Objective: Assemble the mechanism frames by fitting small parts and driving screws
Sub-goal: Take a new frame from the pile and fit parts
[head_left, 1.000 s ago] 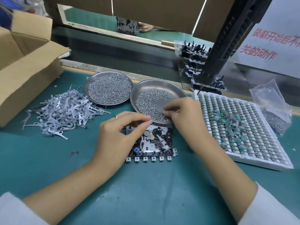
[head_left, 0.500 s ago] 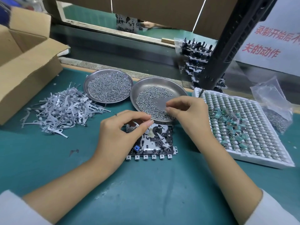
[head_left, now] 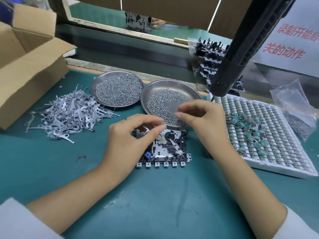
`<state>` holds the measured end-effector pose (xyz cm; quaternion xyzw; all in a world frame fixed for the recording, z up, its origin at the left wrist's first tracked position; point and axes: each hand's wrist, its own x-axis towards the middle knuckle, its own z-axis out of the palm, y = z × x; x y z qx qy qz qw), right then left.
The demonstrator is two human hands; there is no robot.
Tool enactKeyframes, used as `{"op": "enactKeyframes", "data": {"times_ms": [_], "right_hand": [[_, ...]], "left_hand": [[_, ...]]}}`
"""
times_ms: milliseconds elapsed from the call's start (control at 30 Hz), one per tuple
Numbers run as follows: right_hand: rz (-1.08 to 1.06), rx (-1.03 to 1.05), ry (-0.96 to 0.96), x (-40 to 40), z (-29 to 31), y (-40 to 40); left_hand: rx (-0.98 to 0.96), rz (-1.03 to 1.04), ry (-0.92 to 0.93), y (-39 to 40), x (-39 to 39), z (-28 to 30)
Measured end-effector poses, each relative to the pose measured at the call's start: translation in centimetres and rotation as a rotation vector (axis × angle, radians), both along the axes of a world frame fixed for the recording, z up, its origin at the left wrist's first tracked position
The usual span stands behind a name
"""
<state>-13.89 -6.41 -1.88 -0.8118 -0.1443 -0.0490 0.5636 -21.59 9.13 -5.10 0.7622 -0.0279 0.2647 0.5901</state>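
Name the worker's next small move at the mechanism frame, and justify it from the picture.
Probably lower the right hand, fingertips pinched above the nearer screw dish, to the mechanism frame and seat what it picked. The left hand already rests on the frame's far-left part.

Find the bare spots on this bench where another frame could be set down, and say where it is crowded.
Free: green mat near the frame, between the forearms; also mat left of the left hand, below the lever pile. Crowded: behind the frame, where two screw dishes sit, and the right side with the tray.
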Motion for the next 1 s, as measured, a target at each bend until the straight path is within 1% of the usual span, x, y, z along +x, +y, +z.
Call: {"op": "enactKeyframes", "data": {"times_ms": [167, 267, 467, 601, 868, 1001], "right_hand": [[0.131, 0.338, 0.205, -2.3, 0.6, -0.3], [0.140, 0.446, 0.333, -3.5, 0.2, 0.0], [0.128, 0.510, 0.421, -4.1, 0.0, 0.6], [0.119, 0.546, 0.446, -4.4, 0.0, 0.6], [0.082, 0.461, 0.407, -4.6, 0.1, 0.7], [0.081, 0.464, 0.404, -4.6, 0.1, 0.7]], "left_hand": [[-0.027, -0.031, -0.029, -0.1, 0.0, 0.1], [-0.047, -0.051, -0.044, -0.2, -0.2, 0.2], [-0.008, -0.038, -0.086, -0.3, -0.3, 0.3], [0.087, -0.001, -0.152, -0.5, -0.5, 0.4], [0.157, 0.027, -0.174, -0.6, -0.5, 0.3], [0.144, 0.027, -0.168, -0.6, -0.5, 0.3]]}}
